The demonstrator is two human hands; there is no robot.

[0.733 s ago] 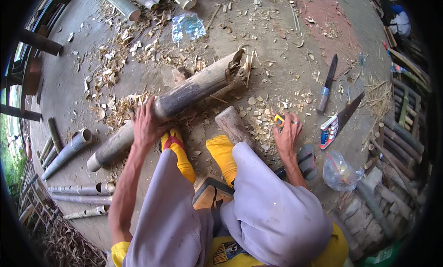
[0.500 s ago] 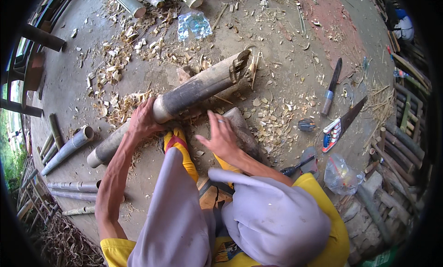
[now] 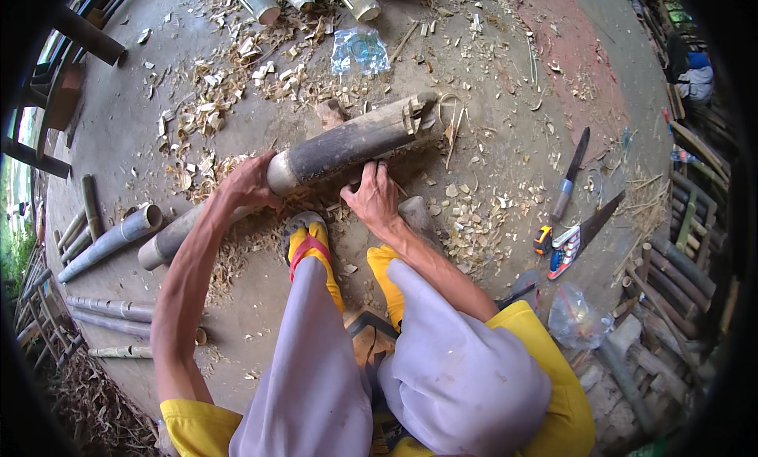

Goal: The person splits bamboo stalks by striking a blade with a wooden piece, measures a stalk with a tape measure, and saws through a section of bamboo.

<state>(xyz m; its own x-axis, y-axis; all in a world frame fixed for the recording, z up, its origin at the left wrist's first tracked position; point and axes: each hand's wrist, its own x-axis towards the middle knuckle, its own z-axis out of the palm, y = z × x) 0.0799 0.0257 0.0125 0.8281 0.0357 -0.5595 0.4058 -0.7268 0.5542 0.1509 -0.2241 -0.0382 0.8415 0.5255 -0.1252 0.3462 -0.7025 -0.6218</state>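
Observation:
A thick, grey-brown bamboo pole (image 3: 347, 147) slants across the middle, its far right end jagged and split. My left hand (image 3: 249, 184) is closed round its pale lower-left end. The curled fingers of my right hand (image 3: 373, 198) press up against its underside, and some fingertips are hidden there. Beyond my left wrist, a second stretch of bamboo (image 3: 178, 240) continues down to the left; my hand hides where the two meet. My left foot (image 3: 308, 240), in a sandal with a red strap, stands just below the pole.
A long knife (image 3: 570, 176), a handsaw (image 3: 583, 234) and a yellow-and-black tape measure (image 3: 543, 240) lie to the right. Wood chips (image 3: 209, 113) litter the ground. Cut bamboo lengths (image 3: 114, 240) lie at left and more bamboo (image 3: 257, 3) at the top. A plastic bag (image 3: 576, 315) sits lower right.
My right hand was spread and apart from the bamboo; now its fingers are up against the underside. The tape measure has shifted closer to the knife's handle. The view has moved slightly.

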